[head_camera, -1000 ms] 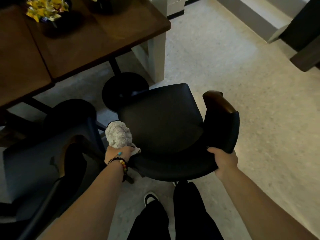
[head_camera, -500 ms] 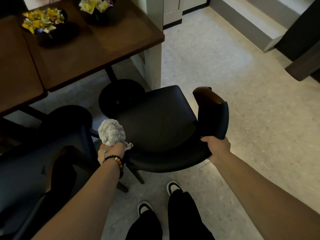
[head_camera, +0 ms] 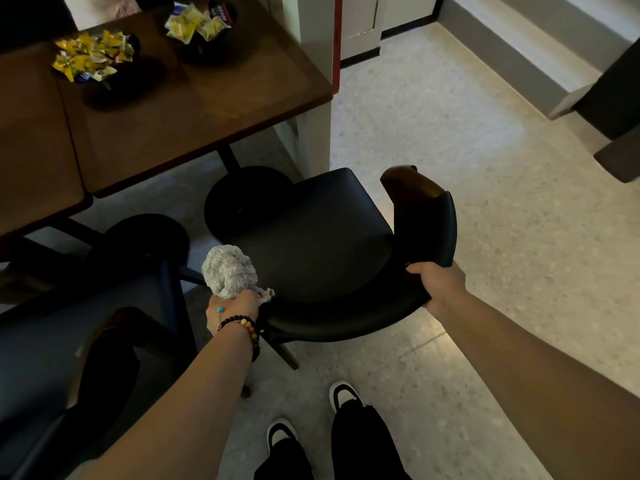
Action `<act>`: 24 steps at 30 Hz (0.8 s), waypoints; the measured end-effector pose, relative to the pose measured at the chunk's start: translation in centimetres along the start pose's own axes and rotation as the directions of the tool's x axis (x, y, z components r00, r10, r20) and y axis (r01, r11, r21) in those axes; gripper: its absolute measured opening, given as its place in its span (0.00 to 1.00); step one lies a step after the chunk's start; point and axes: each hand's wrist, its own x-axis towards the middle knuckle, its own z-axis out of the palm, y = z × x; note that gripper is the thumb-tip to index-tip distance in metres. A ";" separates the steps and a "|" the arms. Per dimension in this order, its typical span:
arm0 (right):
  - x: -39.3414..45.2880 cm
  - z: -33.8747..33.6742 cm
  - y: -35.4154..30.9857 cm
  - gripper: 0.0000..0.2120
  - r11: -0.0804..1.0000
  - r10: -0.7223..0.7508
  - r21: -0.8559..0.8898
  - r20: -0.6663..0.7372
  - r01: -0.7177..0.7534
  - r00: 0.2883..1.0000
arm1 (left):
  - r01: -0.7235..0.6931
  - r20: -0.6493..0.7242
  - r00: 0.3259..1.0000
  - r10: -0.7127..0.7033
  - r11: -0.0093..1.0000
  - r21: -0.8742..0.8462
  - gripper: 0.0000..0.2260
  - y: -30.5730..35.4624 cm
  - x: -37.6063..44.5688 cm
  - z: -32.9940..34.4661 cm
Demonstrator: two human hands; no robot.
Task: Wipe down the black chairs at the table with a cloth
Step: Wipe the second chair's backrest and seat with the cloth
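Left hand (head_camera: pixel 232 308) clutches bunched grey cloth (head_camera: pixel 229 270) at near-left edge of black chair (head_camera: pixel 322 244). Right hand (head_camera: pixel 437 285) grips chair's curved backrest, near right. Chair stands just beyond desk (head_camera: pixel 194 116) corner. Step looks like positioning chair; next, likely cloth onto seat, steady sweeps.

A brown wooden table (head_camera: pixel 180 109) stood on a pale speckled floor (head_camera: pixel 485 188), its right corner just beside a white pillar (head_camera: pixel 311 64).
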 end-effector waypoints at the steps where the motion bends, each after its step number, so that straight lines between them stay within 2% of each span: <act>1: 0.3 -0.2 0.2 0.28 1.000 0.002 -0.002 0.006 -0.002 1.000 | -0.001 -0.014 1.000 0.001 1.000 0.000 0.22 -0.2 -0.1 0.3; 8: 2.1 -0.3 1.1 0.30 1.000 0.001 0.003 0.026 -0.001 1.000 | -0.018 -0.103 0.994 0.025 0.998 0.061 0.24 -0.4 -0.1 1.6; 13: 2.7 -0.6 1.9 0.34 0.999 -0.003 -0.038 0.004 0.003 1.000 | -0.047 -0.055 0.997 0.056 0.986 0.159 0.27 -1.0 0.3 0.9; 16: 2.1 -0.8 1.3 0.38 0.987 -0.007 -0.163 -0.028 0.002 1.000 | -0.112 -0.061 0.990 0.126 0.975 0.189 0.25 -0.7 0.2 -0.3; 18: 0.9 -0.5 0.3 0.41 0.934 -0.067 -0.357 -0.108 0.024 0.992 | -0.167 -0.027 0.984 0.174 0.972 0.165 0.25 -0.3 -0.2 -1.2; 20: -1.4 0.1 -0.7 0.44 0.827 -0.287 -0.531 -0.114 0.186 0.951 | -0.222 0.032 0.975 0.221 0.972 0.078 0.20 0.3 -1.4 -2.1; 21: -2.7 0.5 -1.2 0.43 0.755 -0.429 -0.562 -0.031 0.339 0.903 | -0.234 0.049 0.971 0.233 0.972 0.011 0.16 0.7 -2.3 -2.7; 22: -4.2 1.0 -1.6 0.41 0.670 -0.538 -0.555 0.096 0.494 0.838 | -0.237 0.055 0.969 0.240 0.970 -0.060 0.12 0.8 -3.4 -3.3; 24: -7.7 2.4 -2.7 0.32 0.540 -0.604 -0.435 0.396 0.720 0.692 | -0.234 0.066 0.965 0.252 0.950 -0.205 0.08 0.6 -5.9 -5.0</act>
